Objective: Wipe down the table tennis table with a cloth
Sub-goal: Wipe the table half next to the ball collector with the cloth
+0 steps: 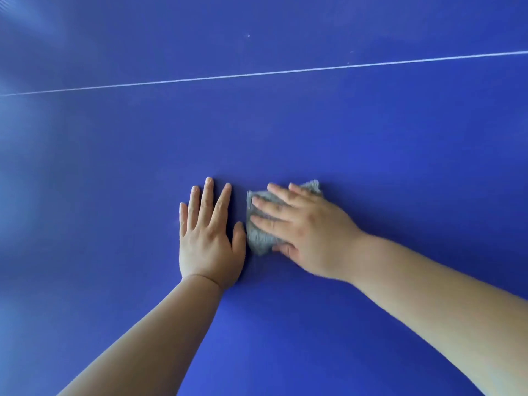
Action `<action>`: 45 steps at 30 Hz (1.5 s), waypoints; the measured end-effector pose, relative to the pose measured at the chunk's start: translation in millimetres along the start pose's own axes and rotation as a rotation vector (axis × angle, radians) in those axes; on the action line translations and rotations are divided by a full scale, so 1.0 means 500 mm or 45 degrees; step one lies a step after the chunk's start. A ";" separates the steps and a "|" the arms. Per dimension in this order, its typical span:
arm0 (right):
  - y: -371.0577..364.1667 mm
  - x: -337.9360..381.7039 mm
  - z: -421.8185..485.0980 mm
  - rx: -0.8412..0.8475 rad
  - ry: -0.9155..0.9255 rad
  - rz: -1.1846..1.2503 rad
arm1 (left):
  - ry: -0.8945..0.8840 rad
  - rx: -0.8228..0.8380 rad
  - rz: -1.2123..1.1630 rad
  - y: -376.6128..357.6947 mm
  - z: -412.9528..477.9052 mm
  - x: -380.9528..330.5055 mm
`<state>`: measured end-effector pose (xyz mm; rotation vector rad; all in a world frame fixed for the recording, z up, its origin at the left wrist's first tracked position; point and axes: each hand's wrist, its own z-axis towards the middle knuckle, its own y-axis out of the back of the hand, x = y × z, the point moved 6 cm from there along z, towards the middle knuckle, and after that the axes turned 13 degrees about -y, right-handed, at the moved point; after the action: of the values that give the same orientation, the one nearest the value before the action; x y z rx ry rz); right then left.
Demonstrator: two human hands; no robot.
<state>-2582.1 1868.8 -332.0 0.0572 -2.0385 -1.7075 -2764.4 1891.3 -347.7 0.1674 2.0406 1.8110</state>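
The blue table tennis table fills the whole view. A small grey cloth lies flat on it near the middle. My right hand presses down on the cloth with fingers spread and pointing left, covering most of it. My left hand rests palm down on the bare table just left of the cloth, fingers apart and holding nothing. Its thumb nearly touches the cloth's left edge.
A thin white line crosses the table above the hands, rising slightly to the right. A few pale specks dot the surface beyond the line. Light glare washes over the table's left side.
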 end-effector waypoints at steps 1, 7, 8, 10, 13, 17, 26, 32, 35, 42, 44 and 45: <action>-0.013 0.016 -0.051 0.028 0.075 0.010 | -0.005 -0.009 -0.002 -0.001 0.001 0.000; 0.067 -0.209 -0.018 -0.196 -0.647 -0.034 | 0.007 -0.006 0.000 -0.005 -0.001 0.002; 0.089 -0.257 0.018 -0.230 -0.853 -0.036 | 0.005 -0.005 0.001 -0.004 -0.002 0.001; 0.121 -0.320 0.088 -0.266 -1.105 0.028 | 0.001 -0.002 0.006 -0.003 -0.002 -0.001; 0.132 -0.302 0.169 -0.264 -1.023 -0.023 | 0.002 0.002 0.009 -0.005 -0.001 0.000; 0.052 -0.107 0.124 -0.058 -0.218 0.005 | 0.002 -0.003 0.006 -0.004 0.003 0.001; 0.129 -0.322 0.161 -0.254 -1.031 -0.099 | -0.014 0.003 0.019 -0.007 -0.001 0.002; 0.068 -0.100 0.250 -0.090 -0.282 -0.113 | 0.014 0.002 -0.002 -0.005 0.000 0.002; 0.008 -0.004 0.164 0.013 0.063 -0.091 | 0.007 -0.011 -0.029 -0.003 0.002 0.003; 0.094 -0.187 0.348 -0.088 -0.576 -0.216 | 0.000 0.012 0.032 -0.010 -0.002 0.004; 0.100 -0.182 0.370 -0.092 -0.584 -0.200 | -0.001 0.019 0.038 -0.010 0.000 0.004; 0.092 -0.155 0.362 -0.085 -0.498 -0.193 | 0.001 0.022 0.039 -0.010 0.001 0.005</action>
<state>-2570.1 2070.8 -334.3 -0.1610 -2.2992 -2.0072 -2765.5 1891.7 -353.1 0.2039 2.0655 1.8124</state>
